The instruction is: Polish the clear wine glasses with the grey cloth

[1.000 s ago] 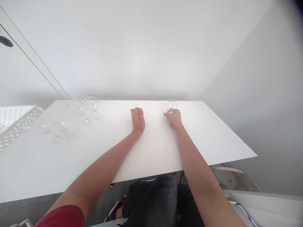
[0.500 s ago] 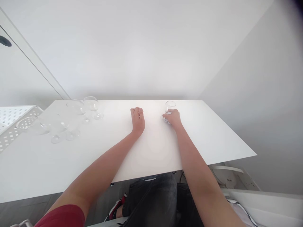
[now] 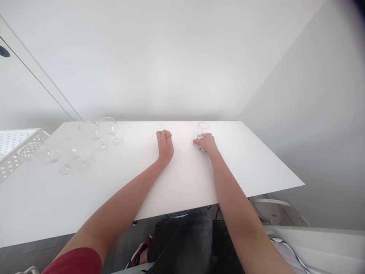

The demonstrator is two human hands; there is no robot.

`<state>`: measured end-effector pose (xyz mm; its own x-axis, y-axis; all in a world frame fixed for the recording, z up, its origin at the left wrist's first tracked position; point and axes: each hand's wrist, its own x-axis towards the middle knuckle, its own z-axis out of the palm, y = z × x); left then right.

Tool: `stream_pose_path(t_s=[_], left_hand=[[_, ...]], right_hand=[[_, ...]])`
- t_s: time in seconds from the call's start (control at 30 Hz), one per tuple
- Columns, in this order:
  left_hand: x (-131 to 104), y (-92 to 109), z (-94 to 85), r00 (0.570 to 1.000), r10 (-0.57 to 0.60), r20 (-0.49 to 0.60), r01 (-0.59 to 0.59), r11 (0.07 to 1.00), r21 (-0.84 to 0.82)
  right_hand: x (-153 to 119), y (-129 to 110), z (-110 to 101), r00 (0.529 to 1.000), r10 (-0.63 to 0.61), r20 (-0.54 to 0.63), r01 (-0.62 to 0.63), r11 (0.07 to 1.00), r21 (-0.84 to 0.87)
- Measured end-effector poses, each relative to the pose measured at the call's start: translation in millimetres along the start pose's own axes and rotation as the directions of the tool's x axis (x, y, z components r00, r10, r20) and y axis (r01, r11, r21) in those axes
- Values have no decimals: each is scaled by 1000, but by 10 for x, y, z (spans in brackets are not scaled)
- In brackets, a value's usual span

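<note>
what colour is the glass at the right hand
The glass at the right hand is clear and colourless; the head view shows it best.

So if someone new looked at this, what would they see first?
Probably the red sleeve at bottom left, the boldest colour here. Next, perhaps, the right hand, right of centre over the white table, pinching a white wad at a glass. The four other glasses, at the table's left, are see-through and easily missed.
</note>
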<state>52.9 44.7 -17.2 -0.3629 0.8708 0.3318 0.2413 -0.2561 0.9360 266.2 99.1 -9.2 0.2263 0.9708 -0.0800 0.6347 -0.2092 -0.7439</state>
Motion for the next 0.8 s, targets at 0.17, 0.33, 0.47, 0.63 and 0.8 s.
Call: stream_pose_path(t_s=[0.17,0.33,0.47,0.63,0.8], left_hand=[[5,-18,0,1000,10,-2,-10,1000,-16],[-1,-3,1,1000,6,-9,-6,1000,-28],[-9,32,-7,1000,-25,16,25,1000,-9],[-8,39,-14,1000,-30,5,30,1000,0],[-2,8,-11,999,-28,-29,26,998,-49]], right_hand=[[-43,-13,10,1000,4,-18,-4,1000,-14],[-61,-11,31,1000,2,-30,-2,1000,-17],[-56,22,11,1000,-2,-7,2,1000,29],[-122,73,-75,998,12,58,-24,978,205],[-340,125,-183,998,51,26,-54,984,167]])
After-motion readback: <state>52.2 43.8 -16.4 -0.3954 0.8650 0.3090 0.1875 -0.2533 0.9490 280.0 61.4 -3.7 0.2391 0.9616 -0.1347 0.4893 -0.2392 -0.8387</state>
